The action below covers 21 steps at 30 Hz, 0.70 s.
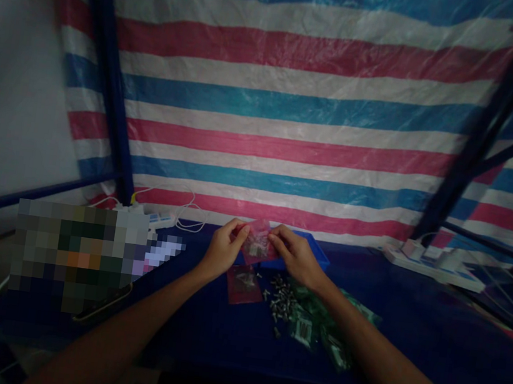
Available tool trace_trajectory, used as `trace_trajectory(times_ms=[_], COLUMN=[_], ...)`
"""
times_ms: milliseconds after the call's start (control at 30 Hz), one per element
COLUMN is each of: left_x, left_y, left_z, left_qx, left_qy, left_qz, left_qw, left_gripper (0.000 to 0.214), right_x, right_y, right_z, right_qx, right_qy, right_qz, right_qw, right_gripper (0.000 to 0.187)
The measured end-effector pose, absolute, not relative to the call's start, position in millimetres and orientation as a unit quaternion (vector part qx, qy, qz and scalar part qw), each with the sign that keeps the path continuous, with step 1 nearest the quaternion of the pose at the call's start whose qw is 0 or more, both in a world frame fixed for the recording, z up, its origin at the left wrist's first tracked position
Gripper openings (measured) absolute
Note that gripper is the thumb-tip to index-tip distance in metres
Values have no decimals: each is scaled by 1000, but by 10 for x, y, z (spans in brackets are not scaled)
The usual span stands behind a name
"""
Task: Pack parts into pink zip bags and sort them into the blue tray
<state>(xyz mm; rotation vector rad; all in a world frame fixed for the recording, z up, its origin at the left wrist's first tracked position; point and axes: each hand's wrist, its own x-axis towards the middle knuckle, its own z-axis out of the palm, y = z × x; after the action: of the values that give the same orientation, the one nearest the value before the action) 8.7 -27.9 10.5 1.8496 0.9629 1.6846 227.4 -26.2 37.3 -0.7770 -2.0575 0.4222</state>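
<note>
Between my two hands a small pink plastic bag (pixel 257 247) is held up, with small metallic pieces showing inside. My left hand (pixel 225 248) pinches its left upper edge between thumb and fingers. The right upper edge is gripped by my right hand (pixel 294 254). Below the bag, a second pink bag (pixel 244 286) lies flat on the blue table (pixel 199 342). Just right of it is a loose pile of small metal screws (pixel 282 299). Several green plastic bags with pale labels (pixel 303 329) lie beside the pile, partly under my right forearm.
A blue tray (pixel 317 250) sits behind my right hand. White power strips lie at the right (pixel 435 269) and back left (pixel 160 221), with cables. A blurred-out area (pixel 83 251) covers the left side. Blue metal posts and a striped sheet (pixel 272 106) stand behind.
</note>
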Motion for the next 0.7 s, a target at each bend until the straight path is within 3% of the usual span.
trace_trajectory(times_ms=[367,700], left_x=[134,102], left_y=[-337,-278], left_z=[176,168], left_qx=[649,628], left_qy=[333,337], left_qz=[621,642], left_qw=[287,282], left_gripper=[41,46], right_x=[2238,2275], right_y=[-304,-220], right_z=[407,392], right_qx=[-308,-311], right_qy=[-810,-797], right_qz=[151,219], right_qw=[476,468], right_gripper=[25,22])
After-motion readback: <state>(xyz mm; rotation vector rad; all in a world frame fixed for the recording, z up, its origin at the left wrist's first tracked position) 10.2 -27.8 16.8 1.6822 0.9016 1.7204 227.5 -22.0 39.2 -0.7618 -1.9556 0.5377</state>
